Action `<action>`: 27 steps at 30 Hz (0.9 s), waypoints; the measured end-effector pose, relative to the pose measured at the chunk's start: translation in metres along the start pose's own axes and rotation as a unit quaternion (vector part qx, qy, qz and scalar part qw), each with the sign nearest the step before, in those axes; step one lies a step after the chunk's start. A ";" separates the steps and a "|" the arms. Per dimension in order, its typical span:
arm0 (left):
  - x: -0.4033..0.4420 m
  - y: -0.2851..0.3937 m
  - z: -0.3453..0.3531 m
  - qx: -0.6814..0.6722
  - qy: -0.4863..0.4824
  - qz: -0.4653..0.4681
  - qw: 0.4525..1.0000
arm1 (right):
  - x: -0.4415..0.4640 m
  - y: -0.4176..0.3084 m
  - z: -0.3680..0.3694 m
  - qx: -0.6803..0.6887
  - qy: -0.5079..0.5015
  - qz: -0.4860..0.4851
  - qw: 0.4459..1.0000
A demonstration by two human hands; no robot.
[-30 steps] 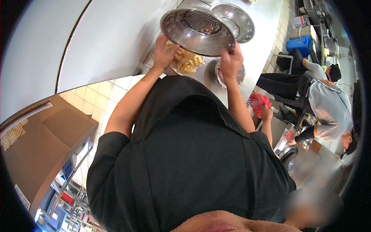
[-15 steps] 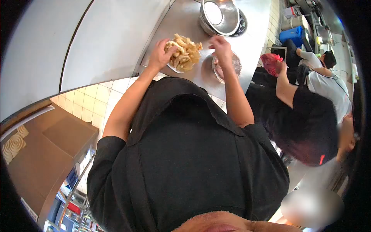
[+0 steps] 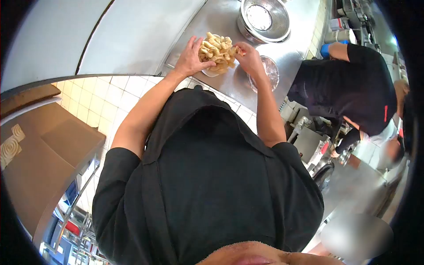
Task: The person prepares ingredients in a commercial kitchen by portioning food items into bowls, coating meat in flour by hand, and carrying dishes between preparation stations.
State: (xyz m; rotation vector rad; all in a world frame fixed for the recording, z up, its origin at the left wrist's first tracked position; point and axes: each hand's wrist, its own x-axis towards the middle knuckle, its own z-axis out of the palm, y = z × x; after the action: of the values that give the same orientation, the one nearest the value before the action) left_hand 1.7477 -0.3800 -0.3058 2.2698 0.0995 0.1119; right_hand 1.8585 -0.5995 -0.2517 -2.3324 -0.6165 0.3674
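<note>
A heap of pale yellow, battered-looking food pieces [image 3: 217, 52] is piled on a white dish [image 3: 210, 73] on the metal counter. My left hand [image 3: 191, 61] is open, thumb and fingers spread around the left side of the heap and touching it. At the heap's right edge, my right hand [image 3: 251, 58] has its fingers closed on a small orange-red food piece [image 3: 240, 51]. Under my right wrist stands a round metal bowl [image 3: 274, 73], partly covered by my forearm; its contents are hard to make out.
Farther back on the counter [image 3: 183, 35] is a metal colander [image 3: 282, 20] in a larger basin. A white panel [image 3: 137, 35] rises at the left. A co-worker in black [image 3: 349, 88] bends at the right. A brown worktop [image 3: 48, 150] lies at lower left.
My right hand has moved left from above the metal bowl to the heap's edge, now with an orange-red piece. My left hand has spread wider. The co-worker with the red bag has shifted.
</note>
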 end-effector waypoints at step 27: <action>-0.012 -0.019 0.009 0.035 0.023 0.094 0.995 | -0.041 -0.022 0.088 0.076 0.186 -0.033 0.979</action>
State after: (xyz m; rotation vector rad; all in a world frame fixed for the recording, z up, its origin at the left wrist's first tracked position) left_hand 1.7365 -0.3754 -0.3269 2.3429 -0.0875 0.2636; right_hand 1.7800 -0.5579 -0.2965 -2.1520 -0.4622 -0.0532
